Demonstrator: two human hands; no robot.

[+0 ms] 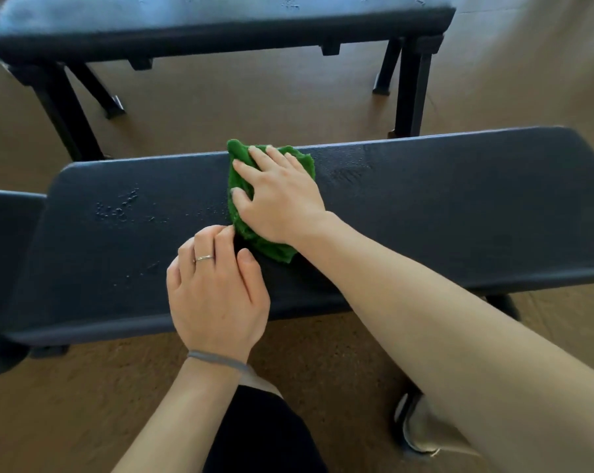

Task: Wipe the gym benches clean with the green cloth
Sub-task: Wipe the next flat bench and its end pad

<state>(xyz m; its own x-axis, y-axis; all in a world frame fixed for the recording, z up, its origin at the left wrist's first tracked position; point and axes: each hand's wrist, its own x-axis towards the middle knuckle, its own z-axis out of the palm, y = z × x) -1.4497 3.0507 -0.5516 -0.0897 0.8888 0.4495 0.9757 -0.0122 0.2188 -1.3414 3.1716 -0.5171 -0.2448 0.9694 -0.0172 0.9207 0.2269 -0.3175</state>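
A dark padded gym bench (459, 206) runs across the middle of the view. On its top lies a crumpled green cloth (240, 186). My right hand (281, 196) presses flat on the cloth with fingers spread. My left hand (217, 288) rests on the bench's near edge just left of the cloth, its fingers loosely curled and their tips next to the cloth's lower edge. Water droplets (118, 209) speckle the bench surface to the left of the cloth. The patch right of the cloth looks smeared and damp.
A second dark bench (220, 29) stands further back, with droplets on its top. Part of another bench (5, 268) shows at the left edge. The floor (254, 107) is brown. My shoe (415, 428) and dark trouser leg (264, 435) are below the near bench.
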